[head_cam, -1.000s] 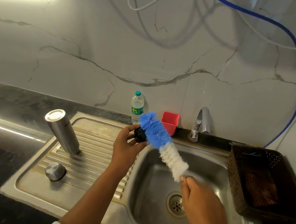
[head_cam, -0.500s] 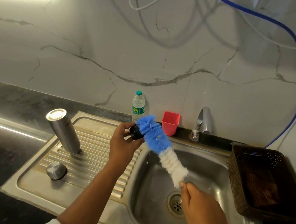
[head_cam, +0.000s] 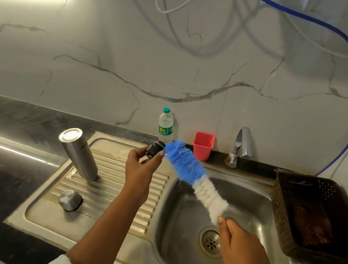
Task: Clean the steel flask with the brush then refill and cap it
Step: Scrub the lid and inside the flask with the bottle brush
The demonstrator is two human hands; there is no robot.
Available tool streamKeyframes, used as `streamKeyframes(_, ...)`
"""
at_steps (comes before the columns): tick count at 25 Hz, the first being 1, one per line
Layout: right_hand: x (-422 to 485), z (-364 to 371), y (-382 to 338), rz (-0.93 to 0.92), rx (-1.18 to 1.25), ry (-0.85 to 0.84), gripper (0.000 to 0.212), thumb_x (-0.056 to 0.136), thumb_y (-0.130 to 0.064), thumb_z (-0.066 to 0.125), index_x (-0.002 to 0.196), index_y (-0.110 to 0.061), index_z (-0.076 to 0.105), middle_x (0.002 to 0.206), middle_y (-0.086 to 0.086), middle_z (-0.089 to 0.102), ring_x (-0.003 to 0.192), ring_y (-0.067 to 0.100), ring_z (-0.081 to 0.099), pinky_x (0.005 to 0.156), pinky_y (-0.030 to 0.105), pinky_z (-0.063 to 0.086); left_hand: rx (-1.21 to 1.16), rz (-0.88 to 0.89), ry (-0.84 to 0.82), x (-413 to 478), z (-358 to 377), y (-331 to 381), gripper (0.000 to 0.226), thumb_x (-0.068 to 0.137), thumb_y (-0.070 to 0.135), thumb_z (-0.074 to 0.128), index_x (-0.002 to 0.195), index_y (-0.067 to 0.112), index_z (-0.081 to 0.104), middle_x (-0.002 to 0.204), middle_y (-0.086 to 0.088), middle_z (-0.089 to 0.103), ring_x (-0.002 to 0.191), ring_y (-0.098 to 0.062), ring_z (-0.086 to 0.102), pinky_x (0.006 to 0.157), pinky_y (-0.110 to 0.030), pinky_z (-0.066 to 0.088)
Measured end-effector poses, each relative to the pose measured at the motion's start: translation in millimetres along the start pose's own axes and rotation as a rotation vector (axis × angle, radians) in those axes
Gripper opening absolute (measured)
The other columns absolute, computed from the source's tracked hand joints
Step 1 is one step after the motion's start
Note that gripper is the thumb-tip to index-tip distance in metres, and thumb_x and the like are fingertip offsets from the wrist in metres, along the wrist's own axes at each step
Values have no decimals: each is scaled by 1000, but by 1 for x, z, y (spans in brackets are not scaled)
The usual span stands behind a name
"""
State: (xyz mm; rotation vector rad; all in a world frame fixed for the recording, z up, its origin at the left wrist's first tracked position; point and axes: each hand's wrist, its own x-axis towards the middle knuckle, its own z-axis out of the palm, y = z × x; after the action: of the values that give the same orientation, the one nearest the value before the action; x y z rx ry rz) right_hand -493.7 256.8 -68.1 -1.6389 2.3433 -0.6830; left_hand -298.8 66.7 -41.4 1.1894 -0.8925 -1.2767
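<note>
The steel flask (head_cam: 79,154) stands upside down on the ribbed drainboard (head_cam: 113,190), leaning back to the left. Its steel outer cap (head_cam: 70,200) rests on the drainboard in front of it. My left hand (head_cam: 141,167) pinches a small black inner stopper (head_cam: 154,149) above the drainboard. My right hand (head_cam: 240,240) grips the handle of a blue and white bottle brush (head_cam: 193,176) over the sink basin (head_cam: 247,212). The blue bristle tip touches the stopper.
A small plastic water bottle (head_cam: 166,124) and a red cup (head_cam: 203,145) stand at the back ledge, next to the steel tap (head_cam: 240,145). A dark woven basket (head_cam: 314,218) sits right of the basin. The drain (head_cam: 211,242) lies under my right hand.
My left hand has lifted the stopper slightly up and left. The brush followed, its tip staying against the stopper.
</note>
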Motion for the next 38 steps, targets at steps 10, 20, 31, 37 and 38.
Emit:
streamKeyframes(10,4,8,-19,19,96,-30,35,98,-56,29,81,-31,46,60,-4,56,65,22,61,60,42,47,-521,-473,-177,-25,14,0,31,95,24,69,118,2,65,110,-20,73,97,-28,75,86,-38,63)
streamKeyframes(20,-7,9,-13,45,147,-51,44,95,-61,24,83,-25,46,56,-4,52,65,23,59,61,42,47,-729,-417,-39,-15,7,-8,53,80,27,76,124,0,61,125,-23,69,107,-30,74,102,-43,55)
streamKeyframes(31,-5,12,-16,105,179,-112,44,98,-54,34,73,-21,45,57,-2,51,62,22,56,61,43,45,-247,-178,-306,-13,-6,-14,37,92,11,67,128,7,64,119,-13,74,109,-21,71,97,-31,54)
streamKeyframes(37,-12,15,-33,136,192,-126,42,100,-52,34,79,-20,52,64,-3,56,72,21,60,67,39,47,-356,-179,-168,-6,-16,-18,35,87,7,73,118,1,59,128,-24,65,116,-32,69,104,-43,54)
streamKeyframes(38,-6,16,-35,128,194,-124,43,100,-51,34,76,-20,51,61,-3,55,68,21,59,65,40,46,-345,-181,-194,-9,-15,-18,34,83,9,75,113,2,60,125,-24,66,113,-31,70,101,-41,56)
